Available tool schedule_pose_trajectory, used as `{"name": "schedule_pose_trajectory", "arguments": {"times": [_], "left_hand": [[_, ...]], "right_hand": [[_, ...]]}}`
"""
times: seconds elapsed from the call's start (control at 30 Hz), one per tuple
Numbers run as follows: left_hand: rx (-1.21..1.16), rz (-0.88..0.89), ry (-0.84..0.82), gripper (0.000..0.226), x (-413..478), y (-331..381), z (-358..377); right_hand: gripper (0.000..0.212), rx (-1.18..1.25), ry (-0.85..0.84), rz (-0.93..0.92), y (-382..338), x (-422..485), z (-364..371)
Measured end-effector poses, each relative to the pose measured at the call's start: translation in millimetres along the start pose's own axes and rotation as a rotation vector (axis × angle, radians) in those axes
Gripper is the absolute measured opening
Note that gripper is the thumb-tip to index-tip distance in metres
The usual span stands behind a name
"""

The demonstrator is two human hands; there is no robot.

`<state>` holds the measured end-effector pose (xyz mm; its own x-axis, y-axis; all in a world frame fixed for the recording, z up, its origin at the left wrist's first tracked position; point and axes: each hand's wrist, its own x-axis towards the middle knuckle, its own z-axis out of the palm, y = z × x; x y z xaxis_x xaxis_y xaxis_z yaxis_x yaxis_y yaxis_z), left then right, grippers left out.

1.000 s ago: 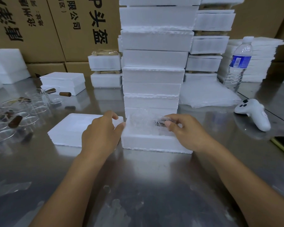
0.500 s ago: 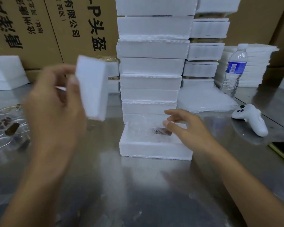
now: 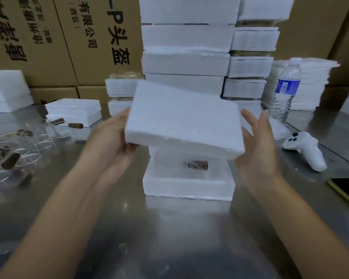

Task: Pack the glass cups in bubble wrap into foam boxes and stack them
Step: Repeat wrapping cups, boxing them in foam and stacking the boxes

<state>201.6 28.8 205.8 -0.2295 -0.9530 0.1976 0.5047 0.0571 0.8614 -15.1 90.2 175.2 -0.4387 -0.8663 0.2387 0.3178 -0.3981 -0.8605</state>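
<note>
Closing this box comes next: the wrapped cup (image 3: 196, 165) lies in the open foam box (image 3: 187, 188) low between your hands, grainy white lid (image 3: 183, 119) tilted above it, unseated. Your left hand (image 3: 117, 141) grips the lid's left edge; your right hand (image 3: 258, 150) spreads flat at its right corner. Beyond them the stack (image 3: 185, 63) stands tall; left of them bare glass cups (image 3: 18, 156) wait on the steel counter (image 3: 169, 238)

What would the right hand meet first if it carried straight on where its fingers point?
Likely the rear stack of foam boxes; the right hand points forward past the foam lid, depth unclear.
</note>
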Motion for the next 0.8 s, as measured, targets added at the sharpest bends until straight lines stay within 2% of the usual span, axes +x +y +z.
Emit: {"name": "schedule_pose_trajectory", "arguments": {"times": [0.07,0.13,0.2,0.27,0.33,0.43,0.47,0.57,0.63,0.8], "left_hand": [[0.063,-0.052,-0.043,0.030,-2.2,-15.2,-1.7],[0.154,-0.071,-0.049,0.039,-2.4,-26.2,-5.5],[0.326,-0.018,-0.005,0.040,-5.1,-33.8,-5.5],[0.415,0.013,0.033,0.029,-7.6,-40.2,-3.1],[0.414,0.021,0.050,0.018,-9.3,-41.6,-1.3],[0.489,0.060,0.016,0.040,-11.0,-41.1,-2.3],[0.495,0.058,0.032,0.041,-10.8,-41.6,-3.1],[0.452,0.011,0.138,0.022,-9.0,-45.6,-4.4],[0.470,-0.034,0.192,0.018,-6.7,-49.1,-6.8],[0.517,-0.113,0.213,0.027,-2.7,-52.1,-12.0]], "right_hand": [[0.051,0.021,0.031,0.064,-1.6,3.4,-5.6],[0.040,-0.089,0.048,0.096,-0.5,5.2,-8.8],[0.020,-0.225,0.086,0.095,3.1,6.7,-10.8],[0.012,-0.296,0.131,0.094,6.2,6.7,-12.7],[0.018,-0.298,0.183,0.120,7.5,6.1,-13.3],[0.024,-0.194,0.132,0.234,6.7,4.6,-11.5],[0.026,-0.161,0.099,0.269,6.0,4.1,-10.7],[0.036,-0.109,0.073,0.280,3.3,4.2,-8.9],[0.035,-0.103,0.057,0.256,3.1,4.6,-8.3],[0.026,-0.263,0.002,0.251,8.9,5.7,-10.6]]}}
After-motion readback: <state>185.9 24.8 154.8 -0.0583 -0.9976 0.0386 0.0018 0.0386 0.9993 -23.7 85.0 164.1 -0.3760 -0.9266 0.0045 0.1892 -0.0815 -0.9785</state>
